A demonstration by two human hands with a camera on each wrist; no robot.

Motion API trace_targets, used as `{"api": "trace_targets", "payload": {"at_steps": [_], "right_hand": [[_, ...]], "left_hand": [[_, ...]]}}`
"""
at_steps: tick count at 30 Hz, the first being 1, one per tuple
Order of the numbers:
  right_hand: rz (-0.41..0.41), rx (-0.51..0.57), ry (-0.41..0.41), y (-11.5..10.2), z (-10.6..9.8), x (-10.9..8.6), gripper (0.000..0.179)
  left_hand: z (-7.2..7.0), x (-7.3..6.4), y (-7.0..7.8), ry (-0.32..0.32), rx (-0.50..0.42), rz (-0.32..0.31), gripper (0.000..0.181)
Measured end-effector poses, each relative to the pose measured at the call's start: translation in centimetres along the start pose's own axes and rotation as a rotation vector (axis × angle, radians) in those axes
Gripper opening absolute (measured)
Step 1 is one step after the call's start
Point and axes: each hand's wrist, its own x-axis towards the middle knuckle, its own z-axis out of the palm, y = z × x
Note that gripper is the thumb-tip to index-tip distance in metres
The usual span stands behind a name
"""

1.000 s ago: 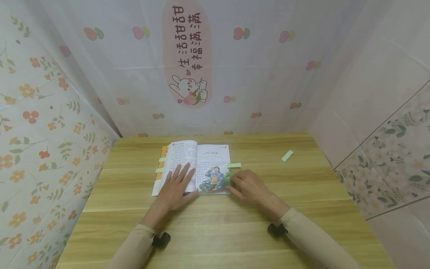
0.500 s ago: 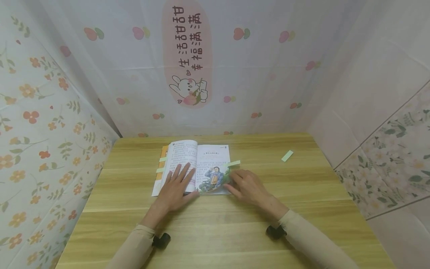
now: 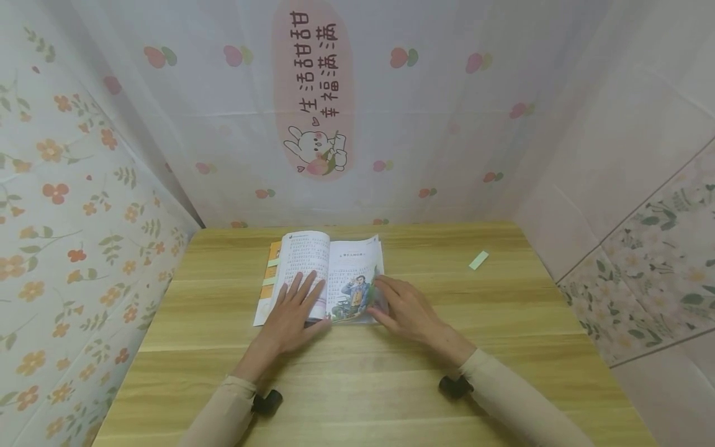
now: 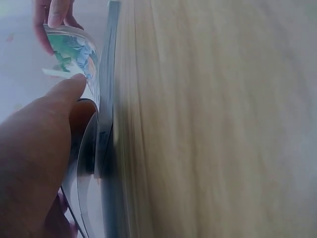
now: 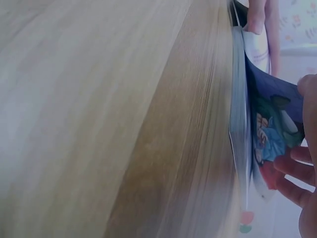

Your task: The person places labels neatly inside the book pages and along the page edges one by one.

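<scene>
An open book (image 3: 352,254) lies on the wooden table, with print on both pages and a picture of a person in a blue jacket on the right one. My left hand (image 3: 293,316) rests on the left page, fingers straight and spread. At the outer edge of the right page, my right hand (image 3: 410,310) pinches the lower corner. This page (image 5: 277,99) is lifted and curved in the right wrist view, thumb on one side and fingers on the other. Beneath it, the stack of pages stays flat. A pale strip (image 4: 55,73) sticks out from the page.
Two light green sticky tabs (image 3: 270,281) stick out from the book's left side, over an orange cover edge. A loose light green strip (image 3: 478,260) lies on the table (image 3: 357,385) to the right. Patterned curtains (image 3: 447,124) stand behind and at both sides.
My right hand has shifted slightly left with the page corner, and the right page now bends up more. Its green tab is no longer seen in the head view. My left hand stays put.
</scene>
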Motion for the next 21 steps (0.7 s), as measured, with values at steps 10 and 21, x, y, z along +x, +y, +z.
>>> {"api": "trace_targets", "payload": {"at_steps": [10,21], "right_hand": [[0.058,0.054,-0.153,-0.4,0.8,0.5,0.073],[-0.006,0.073,-0.227,-0.6,1.4,1.3,0.072]], "left_hand": [[-0.5,-0.5,-0.1,0.022,-0.057,0.01,0.101],[-1.1,-0.7,-0.3,0.065,-0.07,0.035,0.1]]}}
